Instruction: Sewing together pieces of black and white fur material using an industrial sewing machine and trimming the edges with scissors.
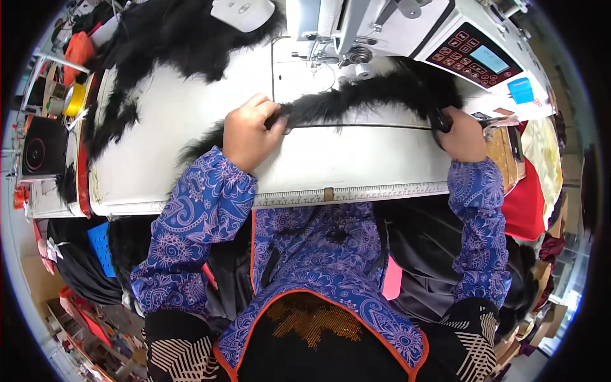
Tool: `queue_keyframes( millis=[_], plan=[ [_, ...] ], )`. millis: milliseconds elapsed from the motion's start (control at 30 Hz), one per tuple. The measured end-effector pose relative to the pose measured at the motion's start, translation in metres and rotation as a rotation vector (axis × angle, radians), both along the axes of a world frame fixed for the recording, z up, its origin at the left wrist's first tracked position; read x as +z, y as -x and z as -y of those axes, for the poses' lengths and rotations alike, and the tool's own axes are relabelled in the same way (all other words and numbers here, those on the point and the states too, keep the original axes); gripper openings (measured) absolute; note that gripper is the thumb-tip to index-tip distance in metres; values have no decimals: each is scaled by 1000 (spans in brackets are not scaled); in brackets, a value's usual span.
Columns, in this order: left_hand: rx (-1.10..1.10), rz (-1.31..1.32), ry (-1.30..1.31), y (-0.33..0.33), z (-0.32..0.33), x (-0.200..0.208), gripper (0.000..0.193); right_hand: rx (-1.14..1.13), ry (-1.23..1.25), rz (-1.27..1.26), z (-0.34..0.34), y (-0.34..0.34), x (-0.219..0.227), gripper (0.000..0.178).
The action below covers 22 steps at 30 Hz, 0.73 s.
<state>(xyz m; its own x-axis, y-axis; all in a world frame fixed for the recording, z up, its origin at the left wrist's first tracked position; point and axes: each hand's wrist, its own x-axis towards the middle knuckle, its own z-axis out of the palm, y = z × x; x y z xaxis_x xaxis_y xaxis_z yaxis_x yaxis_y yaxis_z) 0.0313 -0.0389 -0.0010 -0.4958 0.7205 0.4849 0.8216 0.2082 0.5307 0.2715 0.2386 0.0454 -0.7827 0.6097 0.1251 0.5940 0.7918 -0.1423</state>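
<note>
A strip of long black fur stretches between my hands, just in front of the needle area of a white sewing machine. My left hand is closed with thumb and fingers pinching the strip's left part, and a loose tail runs down beside that wrist. At the strip's right end my right hand is closed around it. A shiny black piece shows by those fingers; whether it is a tool or part of the strip I cannot tell. Near the presser foot, the fur lies on the near side, apart from the needle.
More black fur covers the table's back left, with a white mouse-shaped device on it. A measuring tape runs along the white table's front edge. A control panel is at right. Red cloth hangs beyond my right arm.
</note>
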Motion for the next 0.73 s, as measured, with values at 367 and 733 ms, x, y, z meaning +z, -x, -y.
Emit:
queue_keyframes(
  millis=[367, 733],
  plan=[
    [-1, 49, 27, -3, 2, 2, 11, -152, 834, -131, 33, -41, 61, 19],
    [-88, 28, -23, -25, -21, 1, 11, 59, 1701, 77, 148, -76, 1, 55]
  ],
)
